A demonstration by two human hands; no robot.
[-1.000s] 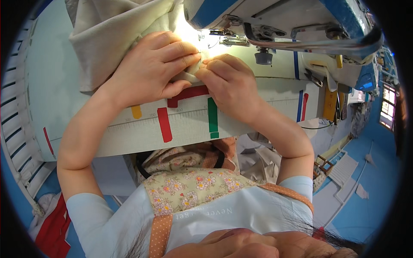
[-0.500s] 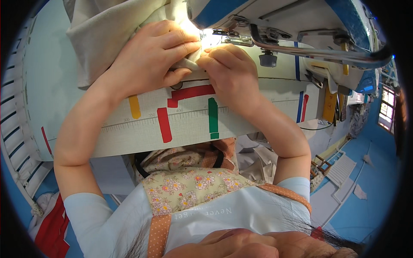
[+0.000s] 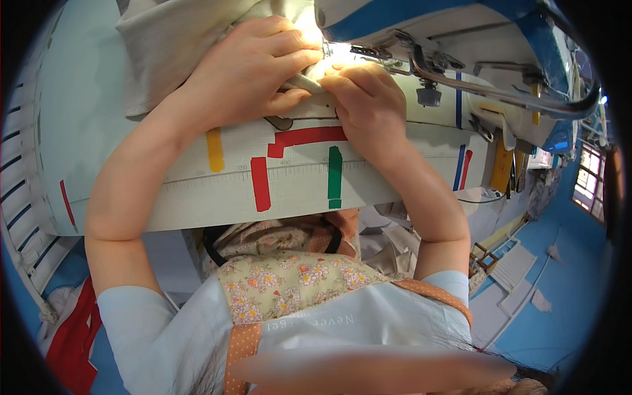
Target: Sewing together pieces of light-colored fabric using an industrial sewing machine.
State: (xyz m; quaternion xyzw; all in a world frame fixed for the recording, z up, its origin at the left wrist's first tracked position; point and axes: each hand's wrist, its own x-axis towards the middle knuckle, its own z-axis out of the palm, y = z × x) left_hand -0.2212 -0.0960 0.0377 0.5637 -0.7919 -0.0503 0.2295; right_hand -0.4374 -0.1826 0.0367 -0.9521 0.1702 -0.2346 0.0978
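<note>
1. The pale beige woven cloth [image 3: 171,46] lies bunched on the far left of the light table top [image 3: 79,131], spreading away from the needle area of the blue-and-white sewing machine [image 3: 461,39]. It feeds best if this loose bulk stays flat and free, so it does not drag on the seam.

2. The left hand [image 3: 250,69] rests on the cloth just left of the needle area, palm down, fingers curled, their tips pressing a folded edge onto the bed. Light, even pressure seems right here; too much would hold the cloth back.

3. Nearer the person than the needle area, coloured tape strips mark the table's front edge: a yellow tape strip [image 3: 215,149], a red tape strip [image 3: 261,184], a red tape bar [image 3: 309,137] and a green tape strip [image 3: 335,176]. They likely serve as length guides.

4. Directly at the brightly lit needle area, the fold of cloth is pinched between both hands; the needle itself is hidden by glare.

5. The right hand [image 3: 368,108] sits just right of the fold, fingers bent and closed on the cloth's edge, thumb tucked toward the left fingertips. Fingertips should stay clear of the needle's path.

6. Right of the needle area, a curved metal rod [image 3: 513,89] passes along the machine; the wrist needs to stay below it.
</note>
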